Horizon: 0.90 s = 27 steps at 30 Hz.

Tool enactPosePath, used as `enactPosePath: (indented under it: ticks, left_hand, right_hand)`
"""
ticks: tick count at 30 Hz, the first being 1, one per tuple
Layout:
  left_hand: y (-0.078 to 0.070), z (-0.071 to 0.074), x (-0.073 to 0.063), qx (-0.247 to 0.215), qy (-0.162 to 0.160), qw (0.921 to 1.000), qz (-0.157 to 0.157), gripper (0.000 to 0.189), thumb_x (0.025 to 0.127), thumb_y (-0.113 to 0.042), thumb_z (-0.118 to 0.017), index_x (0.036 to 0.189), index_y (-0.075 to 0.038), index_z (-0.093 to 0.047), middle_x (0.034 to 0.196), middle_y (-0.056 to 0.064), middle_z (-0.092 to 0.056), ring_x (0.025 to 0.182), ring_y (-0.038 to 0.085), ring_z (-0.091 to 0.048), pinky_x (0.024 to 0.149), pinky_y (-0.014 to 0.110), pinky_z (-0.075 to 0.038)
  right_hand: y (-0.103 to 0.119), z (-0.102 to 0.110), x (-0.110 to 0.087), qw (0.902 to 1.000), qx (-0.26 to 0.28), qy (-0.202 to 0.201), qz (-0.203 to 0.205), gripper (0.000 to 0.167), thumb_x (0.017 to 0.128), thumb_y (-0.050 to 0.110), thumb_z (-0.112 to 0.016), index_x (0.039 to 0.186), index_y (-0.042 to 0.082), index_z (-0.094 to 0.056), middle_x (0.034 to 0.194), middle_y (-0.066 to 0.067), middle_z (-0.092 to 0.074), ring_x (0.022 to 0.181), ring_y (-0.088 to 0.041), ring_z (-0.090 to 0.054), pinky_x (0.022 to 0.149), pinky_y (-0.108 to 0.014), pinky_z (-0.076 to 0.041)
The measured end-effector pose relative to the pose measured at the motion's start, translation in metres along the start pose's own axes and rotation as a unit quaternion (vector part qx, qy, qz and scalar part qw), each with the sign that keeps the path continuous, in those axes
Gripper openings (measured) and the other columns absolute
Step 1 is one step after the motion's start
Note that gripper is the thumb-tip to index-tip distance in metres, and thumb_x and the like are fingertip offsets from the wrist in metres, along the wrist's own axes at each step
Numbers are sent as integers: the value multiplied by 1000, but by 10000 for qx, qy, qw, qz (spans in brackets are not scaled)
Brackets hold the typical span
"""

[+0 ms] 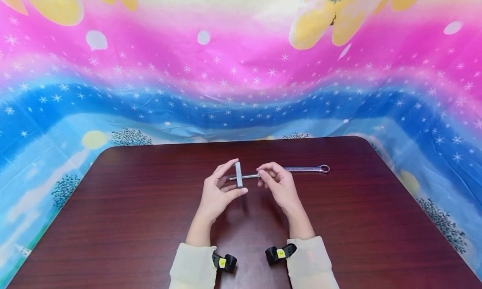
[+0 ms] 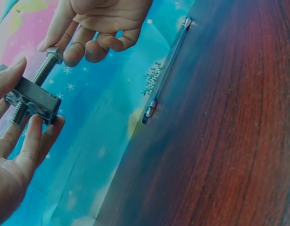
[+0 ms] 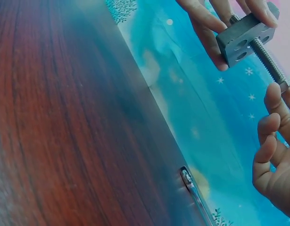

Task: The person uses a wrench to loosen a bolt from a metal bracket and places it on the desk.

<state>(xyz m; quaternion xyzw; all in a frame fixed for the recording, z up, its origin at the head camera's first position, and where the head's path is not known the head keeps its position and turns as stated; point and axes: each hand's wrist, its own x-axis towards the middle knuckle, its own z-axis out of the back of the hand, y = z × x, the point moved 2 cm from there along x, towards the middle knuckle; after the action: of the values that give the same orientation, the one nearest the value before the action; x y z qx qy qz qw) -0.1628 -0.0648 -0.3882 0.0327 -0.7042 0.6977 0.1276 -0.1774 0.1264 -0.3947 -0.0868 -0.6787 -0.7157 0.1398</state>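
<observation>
My left hand (image 1: 217, 193) grips a grey metal block (image 1: 239, 175) by its edges, fingers on one side and thumb on the other. Through the block runs a threaded bolt (image 1: 249, 176), its tip poking out on the left-hand side. The right hand (image 1: 279, 185) pinches the bolt's head (image 2: 55, 52) between thumb and fingertips. Several round holes show in the block's face (image 3: 242, 44) in the right wrist view. Both hands hold the block and bolt above the table.
A chrome wrench (image 1: 306, 169) lies on the dark wooden table (image 1: 150, 222), beyond the right hand, its ring end to the right. A colourful printed cloth (image 1: 226, 71) hangs behind the table and along its sides. Black wrist cameras (image 1: 226, 263) sit at both cuffs.
</observation>
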Motion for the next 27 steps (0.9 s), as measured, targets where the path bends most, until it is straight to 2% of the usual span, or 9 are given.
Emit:
enactPosePath:
  ticks: [5, 8, 13, 16, 19, 23, 27]
  left_hand:
    - [1, 2, 1, -7, -120, 9999, -86, 75, 75, 6, -82, 137, -29, -59, 132, 3, -56, 112, 33, -66, 91, 33, -59]
    - [1, 3, 1, 17, -150, 9998, -101, 74, 74, 6, -83, 136, -29, -60, 131, 3, -57, 112, 30, -67, 90, 33, -59]
    - [0, 2, 1, -2, -109, 9999, -56, 74, 75, 5, -82, 137, -28, -59, 131, 4, -56, 112, 34, -66, 91, 32, -59]
    - [0, 1, 1, -30, -41, 10000, -58, 73, 76, 4, -82, 138, -27, -59, 132, 5, -56, 114, 41, -65, 91, 32, -59]
    - [0, 0, 1, -74, 37, 9999, -59, 73, 76, 5, -81, 138, -26, -58, 133, 6, -55, 115, 45, -63, 91, 32, -59]
    - [1, 1, 0, -20, -16, 10000, -65, 74, 76, 6, -81, 138, -27, -59, 132, 5, -56, 114, 39, -65, 91, 32, -59]
    - [2, 2, 0, 96, -141, 9998, -52, 74, 75, 6, -82, 136, -30, -60, 131, 3, -57, 113, 29, -66, 91, 33, -59]
  right_hand:
    - [2, 0, -1, 9997, -12, 183, 167, 24, 92, -1, -65, 115, -5, -62, 94, 8, -68, 81, -7, -62, 70, -20, -51]
    - [2, 0, -1, 9994, -73, 259, 239, 27, 90, -2, -66, 117, -4, -62, 103, 5, -67, 84, -9, -59, 70, -20, -50]
    - [0, 0, -1, 9996, -28, 243, 132, 23, 95, 3, -63, 117, -4, -62, 94, 0, -70, 84, -6, -65, 72, -23, -53]
    - [1, 0, -1, 9998, 37, 193, 33, 20, 98, 7, -61, 114, -4, -63, 80, 3, -69, 74, -6, -66, 66, -24, -52]
    - [2, 0, 0, 9999, 52, 133, -4, 19, 98, 9, -60, 111, -5, -64, 74, 6, -67, 69, -8, -64, 64, -23, -51]
    - [3, 1, -2, 9998, -20, 154, 110, 19, 95, 3, -63, 112, -4, -64, 85, 5, -68, 76, -9, -64, 67, -20, -51]
    - [2, 1, -2, 9989, -206, 270, 312, 25, 91, -2, -66, 116, -2, -64, 99, 6, -66, 81, -8, -58, 68, -20, -50]
